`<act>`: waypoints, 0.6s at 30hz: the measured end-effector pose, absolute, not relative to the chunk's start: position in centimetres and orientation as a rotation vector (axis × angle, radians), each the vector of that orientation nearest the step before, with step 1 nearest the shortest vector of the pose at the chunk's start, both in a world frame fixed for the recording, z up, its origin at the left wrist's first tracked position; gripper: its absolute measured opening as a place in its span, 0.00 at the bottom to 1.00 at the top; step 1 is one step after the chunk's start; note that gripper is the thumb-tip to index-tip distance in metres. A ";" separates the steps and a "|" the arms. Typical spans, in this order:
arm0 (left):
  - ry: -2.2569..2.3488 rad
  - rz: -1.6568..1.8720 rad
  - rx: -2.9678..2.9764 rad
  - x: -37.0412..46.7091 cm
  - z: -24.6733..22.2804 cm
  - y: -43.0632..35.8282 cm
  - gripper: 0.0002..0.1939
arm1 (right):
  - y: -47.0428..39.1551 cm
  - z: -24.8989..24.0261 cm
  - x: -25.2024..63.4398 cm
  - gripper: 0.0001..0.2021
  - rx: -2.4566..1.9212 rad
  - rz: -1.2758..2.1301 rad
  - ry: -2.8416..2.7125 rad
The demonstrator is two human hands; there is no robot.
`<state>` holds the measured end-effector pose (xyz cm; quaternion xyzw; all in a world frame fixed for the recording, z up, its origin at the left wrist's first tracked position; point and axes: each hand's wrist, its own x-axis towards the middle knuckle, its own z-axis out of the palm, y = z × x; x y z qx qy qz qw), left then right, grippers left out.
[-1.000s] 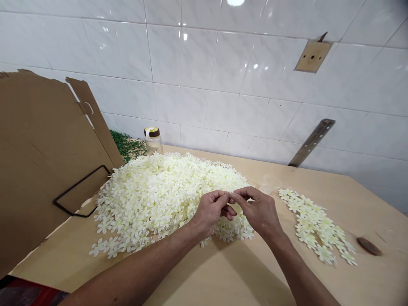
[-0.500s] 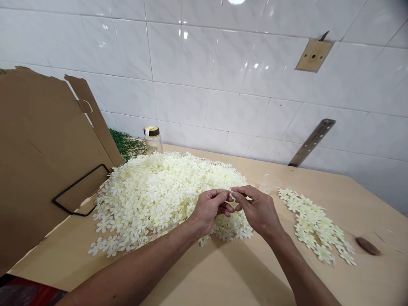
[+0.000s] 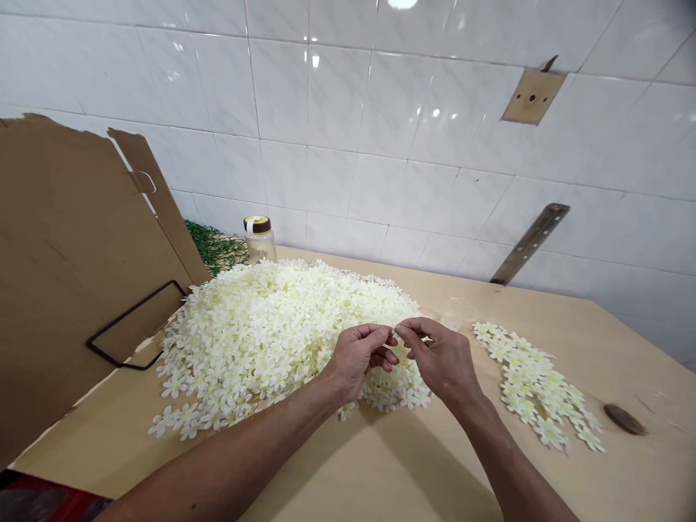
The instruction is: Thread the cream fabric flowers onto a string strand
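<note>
A big heap of white artificial flowers (image 3: 272, 326) with pale yellow centres lies on the table. Over its right front edge my left hand (image 3: 362, 355) is closed, thumb and index finger pinched together. Facing it, my right hand (image 3: 438, 355) is also pinched, its fingertips almost meeting those of the left. Whatever sits between the fingertips is too small to make out against the white petals. To the right lies a strip of the same flowers (image 3: 536, 388), apart from the heap.
A cardboard box (image 3: 81, 290) with a black wire frame (image 3: 135, 326) stands at left. Behind the heap are a clear jar (image 3: 261, 243) and green netting (image 3: 214, 246). A dark oval object (image 3: 624, 419) lies far right on the table (image 3: 348, 471). A metal bracket (image 3: 530, 243) leans at the tiled wall.
The fingers of my right hand have curled in slightly at the pinch. Both hands otherwise stay in place, and the flowers lie as before.
</note>
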<state>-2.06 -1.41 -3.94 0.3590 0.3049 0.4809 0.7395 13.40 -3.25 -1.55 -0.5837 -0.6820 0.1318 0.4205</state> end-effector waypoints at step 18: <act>0.628 1.041 0.741 -2.1 -4.4 -1.2 0.13 | -3.0 -1.8 13.6 0.13 -1.484 0.483 -1.676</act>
